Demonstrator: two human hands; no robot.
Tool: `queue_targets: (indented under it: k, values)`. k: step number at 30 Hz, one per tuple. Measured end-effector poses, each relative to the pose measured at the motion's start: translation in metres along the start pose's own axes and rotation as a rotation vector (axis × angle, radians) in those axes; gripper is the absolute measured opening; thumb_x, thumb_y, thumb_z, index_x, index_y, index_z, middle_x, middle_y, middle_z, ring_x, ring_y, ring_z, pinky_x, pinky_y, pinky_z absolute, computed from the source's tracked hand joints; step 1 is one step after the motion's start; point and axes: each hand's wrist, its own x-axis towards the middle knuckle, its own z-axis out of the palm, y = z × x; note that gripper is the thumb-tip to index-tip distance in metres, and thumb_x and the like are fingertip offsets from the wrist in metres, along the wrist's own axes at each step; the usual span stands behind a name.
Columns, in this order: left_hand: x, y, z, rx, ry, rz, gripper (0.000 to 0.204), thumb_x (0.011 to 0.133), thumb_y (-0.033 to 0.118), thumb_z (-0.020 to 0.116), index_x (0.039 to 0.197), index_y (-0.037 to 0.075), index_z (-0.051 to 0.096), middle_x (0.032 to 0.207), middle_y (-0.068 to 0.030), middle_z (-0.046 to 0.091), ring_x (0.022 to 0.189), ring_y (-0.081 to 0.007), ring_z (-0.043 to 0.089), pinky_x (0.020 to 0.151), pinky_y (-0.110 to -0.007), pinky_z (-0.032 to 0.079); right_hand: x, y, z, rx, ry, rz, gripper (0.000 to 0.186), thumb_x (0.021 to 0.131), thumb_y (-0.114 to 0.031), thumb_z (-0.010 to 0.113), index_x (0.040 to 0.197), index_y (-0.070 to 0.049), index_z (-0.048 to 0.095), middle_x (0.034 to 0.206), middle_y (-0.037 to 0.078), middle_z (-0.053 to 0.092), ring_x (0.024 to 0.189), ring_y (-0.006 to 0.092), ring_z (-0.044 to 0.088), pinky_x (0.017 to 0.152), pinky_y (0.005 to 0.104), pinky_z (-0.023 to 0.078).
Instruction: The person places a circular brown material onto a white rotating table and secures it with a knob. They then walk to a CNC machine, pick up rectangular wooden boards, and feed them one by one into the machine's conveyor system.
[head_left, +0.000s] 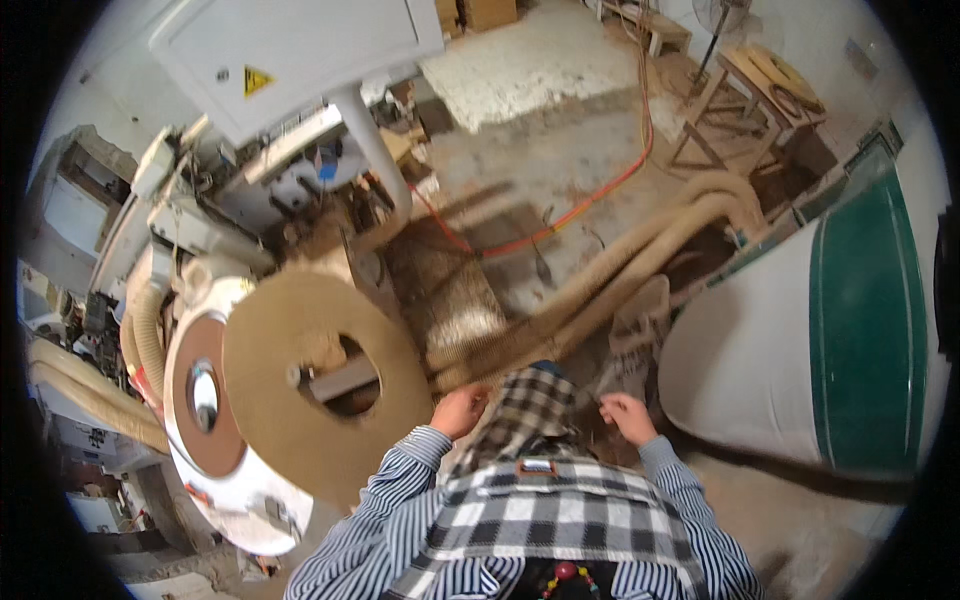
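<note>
My left hand (460, 411) is loosely closed in front of my body, and I see nothing in it. Just left of it stands a big tan ring-shaped board (275, 400) with an oval hole, through which a grey metal bar (345, 380) shows. My right hand (628, 417) hovers apart from the left, fingers curled in and no object visible in them. Beyond the right hand is a crumpled clear plastic bag (635, 345). A checked apron (570, 515) covers my front, between striped sleeves.
A white machine (235, 525) with a brown ring disc (183, 400) stands left, under a white cabinet (300, 60). Dusty hoses (600, 270) cross the floor, as does an orange cable (590, 203). A white and green bulky container (865, 330) stands right; a wooden stand (745, 100) is farther back.
</note>
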Motion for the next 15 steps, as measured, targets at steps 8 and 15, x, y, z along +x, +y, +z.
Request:
queue_targets:
  k: [8, 15]
  values:
    - [0.308, 0.012, -0.180, -0.979, 0.443, 0.097, 0.031, 0.087, 0.012, 0.052, 0.115, 0.001, 0.046, 0.095, -0.0076, 0.057, 0.086, -0.0168, 0.054, 0.074, -0.030, 0.045, 0.091, -0.068, -0.100, 0.138, 0.292, 0.012, 0.023, 0.088, -0.013, 0.051, 0.106, 0.001, 0.058, 0.089, 0.008, 0.063, 0.072, 0.0135, 0.059, 0.065, 0.0273, 0.050]
    - [0.461, -0.028, -0.356, -1.581, 0.628, 0.031, 0.048, 0.092, 0.036, 0.039, 0.133, 0.013, 0.032, 0.130, -0.0093, 0.035, 0.113, -0.0279, 0.042, 0.092, -0.043, 0.040, 0.349, -0.243, -0.109, 0.099, 0.201, -0.203, 0.034, 0.091, -0.025, 0.050, 0.112, 0.001, 0.053, 0.097, 0.012, 0.061, 0.086, 0.0193, 0.060, 0.076, 0.0314, 0.052]
